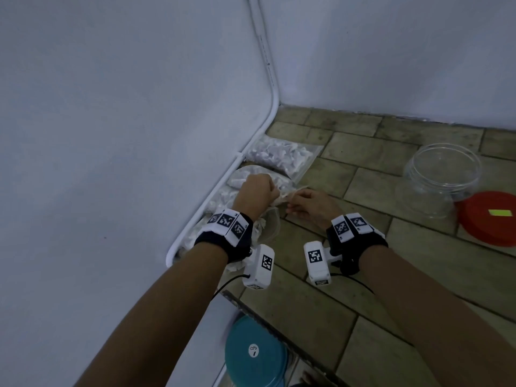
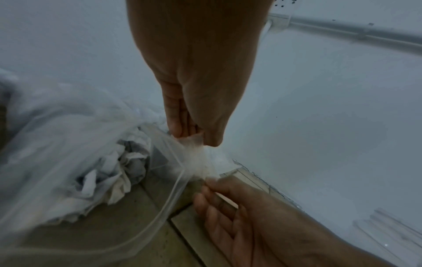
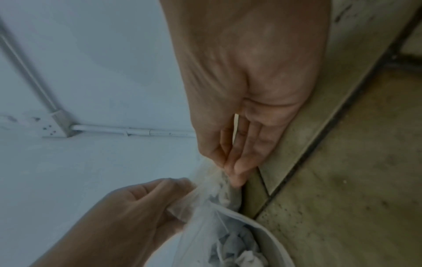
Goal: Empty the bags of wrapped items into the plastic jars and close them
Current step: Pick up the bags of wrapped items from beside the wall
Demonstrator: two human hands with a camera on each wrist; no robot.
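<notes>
A clear plastic bag [image 1: 283, 196] of white wrapped items [image 2: 114, 173] lies on the tiled floor by the wall. My left hand [image 1: 268, 191] pinches the bag's bunched top edge between thumb and fingers [image 2: 175, 126]. My right hand [image 1: 296, 201] pinches the same edge from the other side, a short way from the left hand. In the right wrist view the right fingers [image 3: 237, 168] hold the film just above the left hand [image 3: 180, 195]. An uncapped clear plastic jar [image 1: 441, 177] stands at the right with a red lid [image 1: 488, 222] beside it.
Another full bag [image 1: 282, 155] lies further back in the corner against the wall. A white conduit [image 1: 223, 191] runs along the wall's foot. A teal lid [image 1: 254, 356] is near my body. Bare tiled floor [image 1: 363, 275] stretches between the bags and the jar.
</notes>
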